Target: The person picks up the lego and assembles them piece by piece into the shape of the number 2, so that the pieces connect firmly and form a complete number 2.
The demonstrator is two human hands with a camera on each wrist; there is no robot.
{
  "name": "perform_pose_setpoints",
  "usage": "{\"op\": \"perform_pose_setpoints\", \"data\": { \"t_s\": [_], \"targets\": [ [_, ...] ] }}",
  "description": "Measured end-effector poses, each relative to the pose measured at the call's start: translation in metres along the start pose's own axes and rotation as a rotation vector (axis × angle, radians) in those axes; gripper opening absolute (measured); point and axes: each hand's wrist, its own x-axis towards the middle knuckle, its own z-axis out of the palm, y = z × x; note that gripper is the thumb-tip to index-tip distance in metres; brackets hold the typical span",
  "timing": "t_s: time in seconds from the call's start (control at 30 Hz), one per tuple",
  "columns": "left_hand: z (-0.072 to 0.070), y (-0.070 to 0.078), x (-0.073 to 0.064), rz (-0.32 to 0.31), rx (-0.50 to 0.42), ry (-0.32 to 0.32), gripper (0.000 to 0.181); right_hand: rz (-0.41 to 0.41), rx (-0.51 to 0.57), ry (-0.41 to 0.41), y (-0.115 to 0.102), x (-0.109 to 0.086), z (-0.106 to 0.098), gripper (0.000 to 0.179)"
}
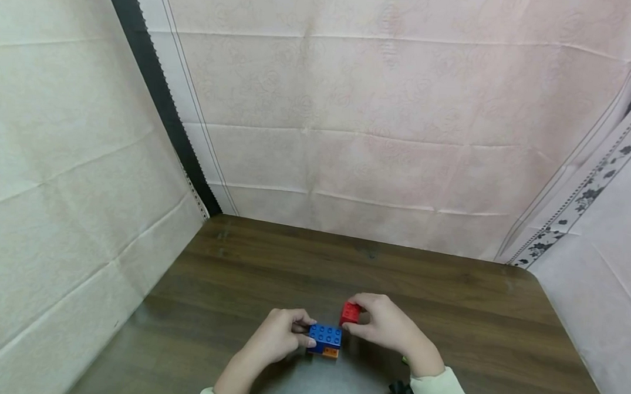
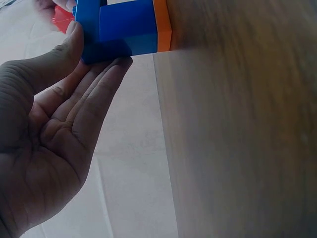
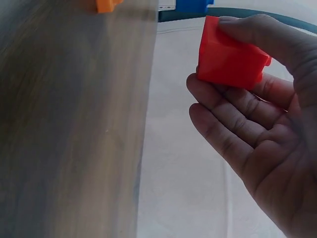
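A stack of toy building bricks stands on the table, with a studded blue brick [image 1: 325,335] on top. Under it are another blue brick [image 2: 128,27] and an orange brick [image 1: 331,353] at the bottom. My left hand [image 1: 277,337] holds the stack's left end between thumb and fingers. Just beyond the stack's right end, my right hand [image 1: 386,323] pinches a red brick [image 3: 230,62] between thumb and fingers. In the right wrist view this brick is tilted, its studs facing the palm, and it is apart from the stack.
The brown wooden table [image 1: 227,275] is bordered by pale cloth hangings [image 1: 351,104] at the back and both sides. A small black object [image 1: 402,391] lies by my right sleeve. Partly hidden under the right wrist is a small yellow-green piece [image 1: 405,360].
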Motion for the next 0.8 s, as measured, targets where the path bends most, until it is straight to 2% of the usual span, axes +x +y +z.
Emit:
{"op": "perform_pose_setpoints", "data": {
  "t_s": [0.2, 0.5, 0.8],
  "targets": [
    [0.0, -0.001, 0.001, -0.009, 0.001, -0.008, 0.019, 0.008, -0.004, -0.014, -0.012, -0.001, 0.0, 0.033],
    [0.0, -0.001, 0.0, -0.008, -0.013, -0.013, 0.019, -0.069, 0.083, -0.082, -0.028, -0.004, 0.007, 0.031],
    [-0.001, 0.0, 0.0, 0.001, -0.028, -0.016, 0.021, -0.068, 0.06, -0.103, -0.032, -0.004, 0.012, 0.03]
  ]
}}
